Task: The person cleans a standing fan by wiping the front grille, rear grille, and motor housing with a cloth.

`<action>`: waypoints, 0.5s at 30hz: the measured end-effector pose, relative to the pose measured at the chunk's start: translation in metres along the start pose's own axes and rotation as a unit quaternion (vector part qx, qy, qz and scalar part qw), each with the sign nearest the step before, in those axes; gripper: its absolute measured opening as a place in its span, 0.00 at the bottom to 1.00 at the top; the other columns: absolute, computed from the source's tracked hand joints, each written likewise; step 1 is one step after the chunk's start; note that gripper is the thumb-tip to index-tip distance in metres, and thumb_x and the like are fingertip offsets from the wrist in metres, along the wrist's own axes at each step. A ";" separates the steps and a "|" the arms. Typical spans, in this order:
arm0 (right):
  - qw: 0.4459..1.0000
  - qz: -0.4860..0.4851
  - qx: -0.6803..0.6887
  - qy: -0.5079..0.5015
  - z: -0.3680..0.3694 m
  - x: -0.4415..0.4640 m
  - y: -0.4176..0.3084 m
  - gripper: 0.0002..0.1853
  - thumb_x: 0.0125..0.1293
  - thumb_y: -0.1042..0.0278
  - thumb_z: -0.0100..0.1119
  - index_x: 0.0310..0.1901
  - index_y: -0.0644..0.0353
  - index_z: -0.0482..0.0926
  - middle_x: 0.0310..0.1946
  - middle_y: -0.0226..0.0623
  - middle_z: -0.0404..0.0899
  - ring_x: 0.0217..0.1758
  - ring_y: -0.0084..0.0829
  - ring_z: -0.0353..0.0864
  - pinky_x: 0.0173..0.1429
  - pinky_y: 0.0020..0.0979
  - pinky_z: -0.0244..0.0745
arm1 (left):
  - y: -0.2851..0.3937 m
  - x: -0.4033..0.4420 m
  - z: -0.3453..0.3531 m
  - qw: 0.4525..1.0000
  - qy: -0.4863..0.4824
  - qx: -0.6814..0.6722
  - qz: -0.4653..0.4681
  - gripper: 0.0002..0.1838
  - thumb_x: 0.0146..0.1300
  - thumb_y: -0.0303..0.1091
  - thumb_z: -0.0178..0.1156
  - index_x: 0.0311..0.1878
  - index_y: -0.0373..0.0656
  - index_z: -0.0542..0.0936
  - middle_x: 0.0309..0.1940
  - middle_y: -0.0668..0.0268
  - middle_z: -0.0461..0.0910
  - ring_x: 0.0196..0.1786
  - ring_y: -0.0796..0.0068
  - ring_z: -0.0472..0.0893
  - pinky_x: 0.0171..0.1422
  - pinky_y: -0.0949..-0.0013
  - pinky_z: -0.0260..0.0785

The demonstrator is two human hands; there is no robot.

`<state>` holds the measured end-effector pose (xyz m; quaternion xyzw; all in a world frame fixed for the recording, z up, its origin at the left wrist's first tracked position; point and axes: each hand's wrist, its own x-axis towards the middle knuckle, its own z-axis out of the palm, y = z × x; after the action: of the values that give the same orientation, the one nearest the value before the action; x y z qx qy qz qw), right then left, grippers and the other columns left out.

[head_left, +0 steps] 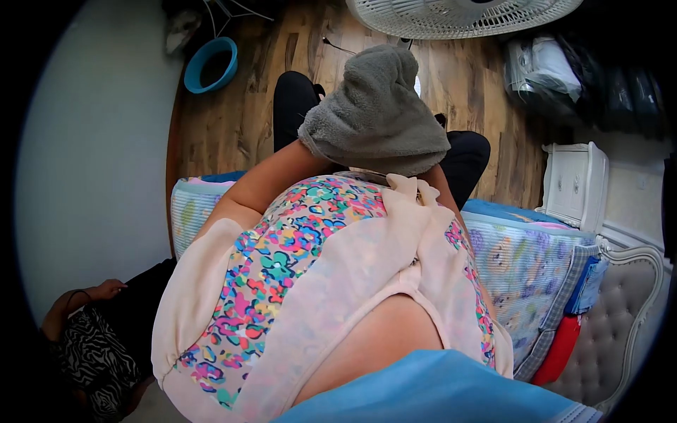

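A grey, fuzzy towel-like cloth (pixel 377 113) is bunched up in front of my lap, rising to a rounded peak. My left forearm (pixel 264 183) reaches under its lower left edge, and my right forearm (pixel 441 187) goes in at its lower right. Both of my hands are hidden by the cloth, so I cannot see their fingers or what they grip. Below the cloth lies my flowered top (pixel 296 261) with pale sheer ties. My knees in black trousers (pixel 469 158) show on either side.
I sit on a bed with a patterned quilt (pixel 518 275) and a tufted headboard (pixel 606 324). A white fan (pixel 465 17) stands ahead, a blue basin (pixel 229 67) ahead left, a white nightstand (pixel 575 183) at right. Another person's hand (pixel 109 289) rests at lower left.
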<state>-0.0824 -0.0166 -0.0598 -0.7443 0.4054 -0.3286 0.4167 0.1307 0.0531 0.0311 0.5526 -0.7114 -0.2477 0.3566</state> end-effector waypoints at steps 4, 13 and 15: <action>0.996 -0.067 -0.033 0.047 -0.021 0.008 -0.031 0.23 0.71 0.58 0.61 0.63 0.59 0.74 0.57 0.41 0.80 0.60 0.38 0.79 0.60 0.42 0.76 | 0.001 0.018 0.000 0.975 0.076 -0.192 -0.086 0.17 0.71 0.37 0.57 0.57 0.37 0.78 0.51 0.63 0.82 0.48 0.69 0.83 0.54 0.66 0.71; 0.965 -0.138 -0.193 0.117 -0.071 0.025 -0.091 0.25 0.71 0.57 0.61 0.65 0.58 0.73 0.60 0.41 0.79 0.64 0.37 0.77 0.62 0.43 0.75 | -0.031 0.013 -0.044 0.937 0.198 -0.206 -0.202 0.18 0.70 0.37 0.61 0.57 0.35 0.80 0.51 0.59 0.84 0.48 0.70 0.84 0.54 0.68 0.75; 0.970 -0.087 -0.213 0.080 -0.076 0.044 -0.087 0.27 0.71 0.56 0.61 0.68 0.56 0.70 0.64 0.40 0.75 0.67 0.37 0.74 0.65 0.43 0.73 | -0.014 0.028 -0.063 0.927 0.319 -0.177 -0.091 0.26 0.67 0.37 0.66 0.65 0.38 0.74 0.59 0.59 0.79 0.54 0.69 0.81 0.55 0.67 0.76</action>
<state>-0.0963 -0.0535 0.0574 -0.8199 0.4315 -0.3281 0.1844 0.1846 0.0249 0.0660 0.5924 -0.4516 -0.2117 0.6327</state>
